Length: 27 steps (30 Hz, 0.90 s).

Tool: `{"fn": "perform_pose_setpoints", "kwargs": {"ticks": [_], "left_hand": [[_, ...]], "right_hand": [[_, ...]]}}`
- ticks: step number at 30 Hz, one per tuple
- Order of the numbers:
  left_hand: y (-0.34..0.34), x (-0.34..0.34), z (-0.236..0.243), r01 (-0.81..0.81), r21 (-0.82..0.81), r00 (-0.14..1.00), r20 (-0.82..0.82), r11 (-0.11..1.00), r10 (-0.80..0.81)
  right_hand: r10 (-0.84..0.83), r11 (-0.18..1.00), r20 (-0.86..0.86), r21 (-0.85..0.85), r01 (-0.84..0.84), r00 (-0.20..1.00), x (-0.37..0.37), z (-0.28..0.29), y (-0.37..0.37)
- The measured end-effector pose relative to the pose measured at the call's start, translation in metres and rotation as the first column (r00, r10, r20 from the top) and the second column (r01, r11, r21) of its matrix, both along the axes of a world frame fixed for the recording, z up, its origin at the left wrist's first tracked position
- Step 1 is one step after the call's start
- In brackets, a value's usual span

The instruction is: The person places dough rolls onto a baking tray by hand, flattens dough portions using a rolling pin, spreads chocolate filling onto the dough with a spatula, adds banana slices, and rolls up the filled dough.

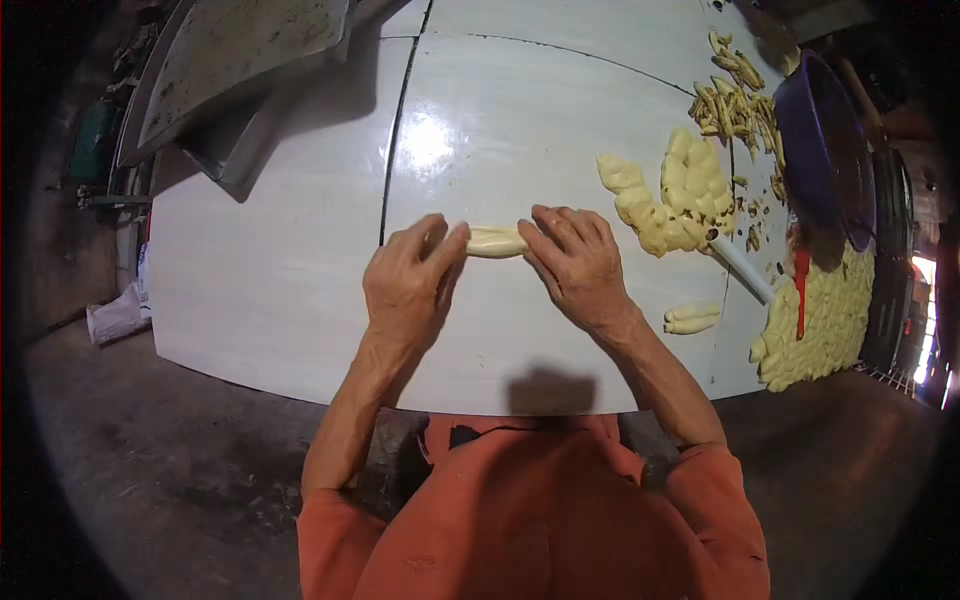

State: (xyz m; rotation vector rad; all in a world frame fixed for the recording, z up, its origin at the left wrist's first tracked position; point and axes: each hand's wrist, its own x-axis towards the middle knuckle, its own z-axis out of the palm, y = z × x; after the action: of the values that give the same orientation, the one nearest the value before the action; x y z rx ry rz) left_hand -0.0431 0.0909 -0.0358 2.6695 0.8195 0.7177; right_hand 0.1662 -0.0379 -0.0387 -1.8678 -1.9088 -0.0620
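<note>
A pale yellow roll of dough (496,241) lies crosswise on the white table in front of me. My left hand (412,275) has its thumb and fingers closed on the left end of the roll. At the other end my right hand (578,262) grips it the same way, its fingertips curled over. Only the middle of the roll shows; both ends are partly hidden by my fingers. Right of my right hand lie two finished-looking dough rolls (692,318) side by side. Flattened dough pieces (690,185) are clustered farther off, touching a white rod (743,268).
At the far right stand a purple basin (815,140) and a pile of yellowish strips (735,105). Many dough pieces (820,325) sit by the right edge, with a red-handled tool (802,290) on them. Metal trays (240,70) are stacked at the far left.
</note>
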Motion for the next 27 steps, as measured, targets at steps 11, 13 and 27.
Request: {"fn": "perform_pose_setpoints", "kwargs": {"ticks": [11, 13, 27], "left_hand": [[0.014, 0.012, 0.005, 0.036, -0.062, 0.999, -0.021, 0.997, -0.038], [0.015, 0.009, 0.009, 0.158, -0.041, 0.977, -0.135, 0.987, -0.162], [-0.050, 0.038, 0.047, 0.370, -0.374, 0.901, -0.079, 0.851, -0.426]], "right_hand": [[0.044, 0.999, -0.104, -0.006, -0.045, 0.994, -0.003, 0.008, 0.016], [0.107, 0.993, -0.065, -0.034, -0.110, 0.992, -0.006, 0.015, 0.006], [0.080, 0.986, -0.471, -0.092, -0.139, 0.878, 0.027, 0.041, -0.074]]}}
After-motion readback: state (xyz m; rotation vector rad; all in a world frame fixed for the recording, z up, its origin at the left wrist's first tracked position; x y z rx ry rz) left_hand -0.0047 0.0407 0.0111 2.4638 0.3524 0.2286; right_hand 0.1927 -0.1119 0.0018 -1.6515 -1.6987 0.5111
